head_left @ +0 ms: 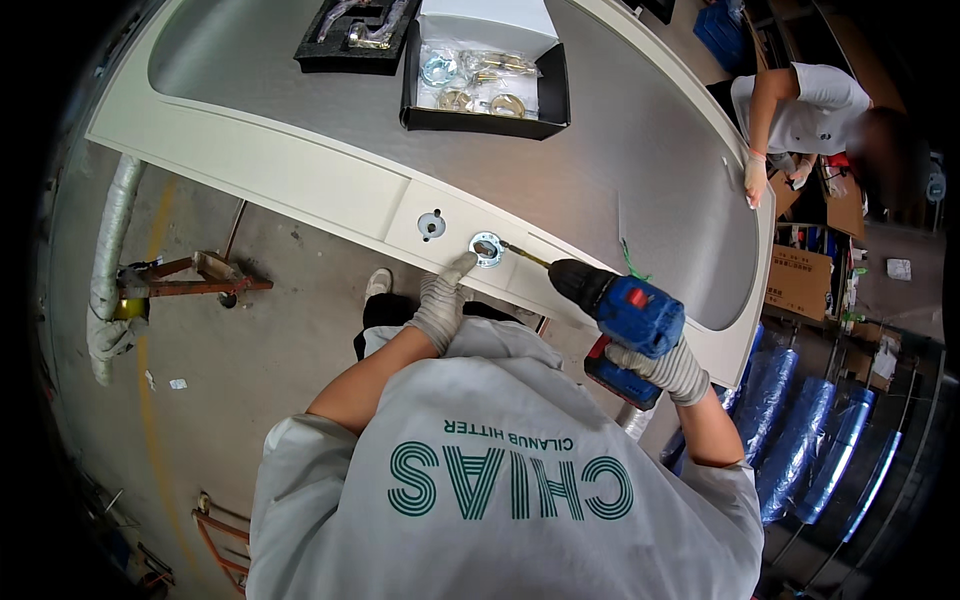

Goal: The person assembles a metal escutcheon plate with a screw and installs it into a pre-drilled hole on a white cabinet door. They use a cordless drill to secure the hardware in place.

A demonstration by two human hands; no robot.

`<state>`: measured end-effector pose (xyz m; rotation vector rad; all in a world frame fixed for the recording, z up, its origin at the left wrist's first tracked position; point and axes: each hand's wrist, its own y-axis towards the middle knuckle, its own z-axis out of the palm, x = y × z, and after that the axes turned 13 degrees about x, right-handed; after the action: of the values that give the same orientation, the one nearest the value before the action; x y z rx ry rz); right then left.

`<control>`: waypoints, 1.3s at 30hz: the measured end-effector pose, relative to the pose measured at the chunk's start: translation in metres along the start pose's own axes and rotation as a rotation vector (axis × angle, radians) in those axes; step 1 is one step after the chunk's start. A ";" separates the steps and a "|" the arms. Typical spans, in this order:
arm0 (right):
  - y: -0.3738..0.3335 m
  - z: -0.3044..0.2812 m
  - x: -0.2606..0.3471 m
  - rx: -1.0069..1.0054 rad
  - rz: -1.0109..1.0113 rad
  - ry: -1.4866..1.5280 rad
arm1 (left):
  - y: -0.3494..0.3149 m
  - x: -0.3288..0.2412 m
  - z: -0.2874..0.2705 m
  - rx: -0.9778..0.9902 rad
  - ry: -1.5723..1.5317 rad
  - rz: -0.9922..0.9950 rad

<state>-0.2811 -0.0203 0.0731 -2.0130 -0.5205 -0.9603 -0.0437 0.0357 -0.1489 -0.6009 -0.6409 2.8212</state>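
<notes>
A round metal mounting plate [496, 244] lies on the rail of a cream door panel [290, 150]. My gloved left hand [440, 308] holds the plate at its near left edge with a fingertip; its remaining fingers are partly hidden. In my gloved right hand [668, 370] is a blue cordless drill [645, 318], gripped by its handle. The drill's long, thin bit [526, 254] points left, its tip at the plate's right side. Left of the plate, a hole [431, 225] with side notches is cut in the rail.
On the panel's grey-filmed middle stand an open black box [485, 127] of bagged metal fittings and a black foam tray [345, 62] with handle parts. At the far right, another person's hand [756, 182] touches the panel edge. Blue plastic-wrapped rolls [790, 435] lie at right. An orange metal stand [205, 270] is left.
</notes>
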 end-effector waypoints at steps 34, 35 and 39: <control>-0.004 0.035 -0.017 0.121 0.084 -0.078 | -0.001 0.002 -0.007 0.008 0.055 0.024; -0.004 0.035 -0.018 0.117 0.104 0.094 | 0.000 0.003 -0.009 0.013 0.054 0.035; -0.003 0.035 0.001 0.153 0.240 0.217 | -0.003 0.000 -0.003 -0.026 0.119 0.058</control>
<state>-0.2669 0.0095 0.0625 -1.7620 -0.2210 -0.9464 -0.0420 0.0396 -0.1502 -0.7981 -0.6486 2.8079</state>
